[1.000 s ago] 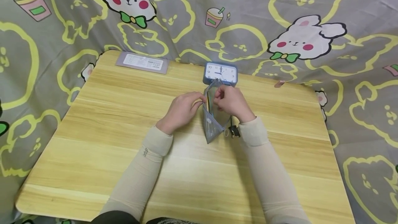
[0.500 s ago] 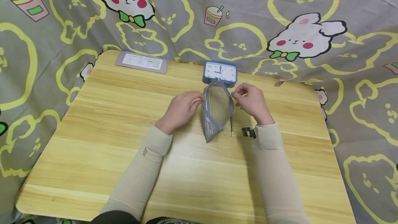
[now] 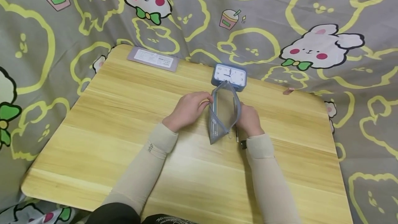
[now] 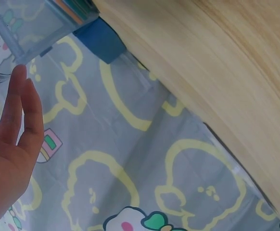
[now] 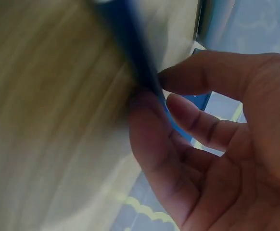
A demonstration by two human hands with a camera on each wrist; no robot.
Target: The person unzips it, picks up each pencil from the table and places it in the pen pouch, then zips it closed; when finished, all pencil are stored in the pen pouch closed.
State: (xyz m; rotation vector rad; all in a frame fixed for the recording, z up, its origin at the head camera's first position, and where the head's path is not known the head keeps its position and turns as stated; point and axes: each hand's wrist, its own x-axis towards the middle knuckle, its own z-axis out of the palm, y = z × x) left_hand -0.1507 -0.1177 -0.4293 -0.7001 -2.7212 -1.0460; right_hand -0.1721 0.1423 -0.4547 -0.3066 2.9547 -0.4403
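Observation:
A translucent grey zip pouch [image 3: 221,127] stands with its mouth spread wide in front of the clock; slim coloured sticks [image 4: 72,10] show through its side. My left hand [image 3: 191,110] pinches the pouch's left rim between thumb and fingertips, while its other fingers extend freely in the left wrist view. Just right of the pouch, my right hand [image 3: 248,118] is partly hidden by the pouch wall. In the right wrist view it pinches a slim dark blue stick [image 5: 130,43], pen-like and blurred. A thin dark pen [image 3: 237,137] shows beside the pouch, below that hand.
The blue alarm clock [image 3: 229,76] stands at the table's back edge, right behind the pouch. A mauve flat pack with a white label [image 3: 153,59] lies at the back left. Patterned curtain [image 3: 199,27] hangs around the wooden table [image 3: 124,113].
My right hand drew out of the pouch mouth to the right, then lowered beside the pouch, where it now pinches the blue stick. My left hand keeps its grip on the rim.

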